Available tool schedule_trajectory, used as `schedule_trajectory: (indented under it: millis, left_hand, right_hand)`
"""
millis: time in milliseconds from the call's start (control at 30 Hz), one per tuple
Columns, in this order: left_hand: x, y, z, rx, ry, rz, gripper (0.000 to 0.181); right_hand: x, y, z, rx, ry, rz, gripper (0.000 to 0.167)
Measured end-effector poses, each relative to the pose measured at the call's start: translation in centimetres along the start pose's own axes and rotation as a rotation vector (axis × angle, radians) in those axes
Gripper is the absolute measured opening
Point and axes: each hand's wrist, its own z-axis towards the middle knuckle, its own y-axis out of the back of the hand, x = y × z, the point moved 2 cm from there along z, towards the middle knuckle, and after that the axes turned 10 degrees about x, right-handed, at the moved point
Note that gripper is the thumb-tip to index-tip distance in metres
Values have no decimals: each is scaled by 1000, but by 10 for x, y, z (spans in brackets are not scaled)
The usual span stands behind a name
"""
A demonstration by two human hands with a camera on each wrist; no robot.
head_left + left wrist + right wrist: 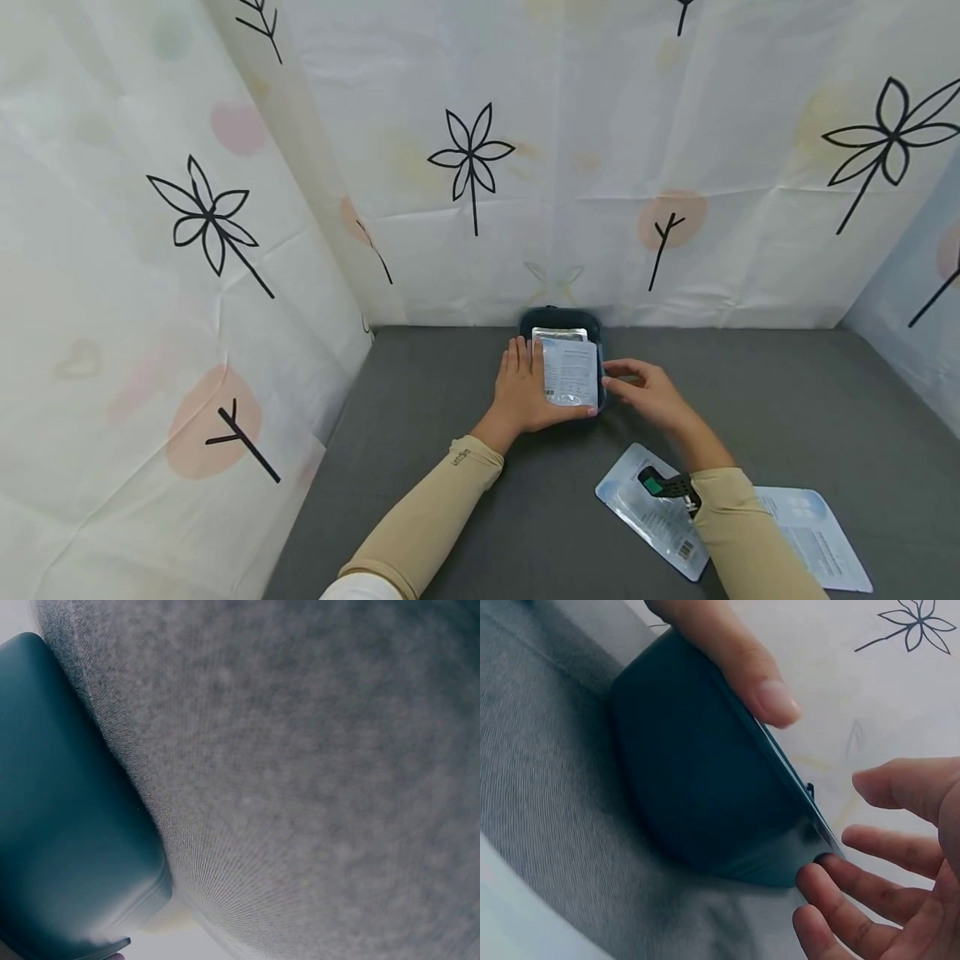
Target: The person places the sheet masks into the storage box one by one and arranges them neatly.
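A dark teal bin (558, 318) stands against the back wall, with flat white and silver packets inside. The front packet (572, 375) carries printed text and a barcode. My left hand (519, 392) lies across the packets and the bin's left side, fingers straight, thumb spread along the lower edge. At the bin's right side is my right hand (652, 398), its fingers loosely bent and holding nothing. In the right wrist view its fingertips are by the bin's rim; whether they touch it I cannot tell. The left wrist view shows only the bin's outer wall (75, 795) and tabletop.
Two more pale blue packets lie on the grey table (450, 533) at the front right: one packet (648, 500) tilted under the right wrist, another packet (817, 533) beyond the forearm. A patterned white cloth wall (585, 275) rises right behind the bin.
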Motion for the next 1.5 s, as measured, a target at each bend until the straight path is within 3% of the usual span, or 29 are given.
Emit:
schedule_trajectory:
  millis: [167, 333, 600, 867, 1167, 1500]
  left_hand:
    - [0, 1, 0, 2, 3, -6, 148]
    - [0, -1, 0, 6, -2, -17, 149]
    - [2, -1, 1, -6, -5, -27, 149]
    - [2, -3, 2, 2, -7, -22, 149]
    - [1, -2, 3, 6, -6, -9, 148]
    - [1, -2, 2, 16, -2, -10, 146]
  right_hand:
    - [-1, 7, -13, 35, 31, -60, 44]
    - [-4, 14, -33, 51, 31, -215, 42]
    - [-11, 20, -69, 94, 37, -376, 52]
    - [-21, 24, -104, 163, -52, -488, 67]
    - [-28, 18, -129, 128, -89, -551, 69]
    - [-31, 11, -136, 128, -101, -530, 71]
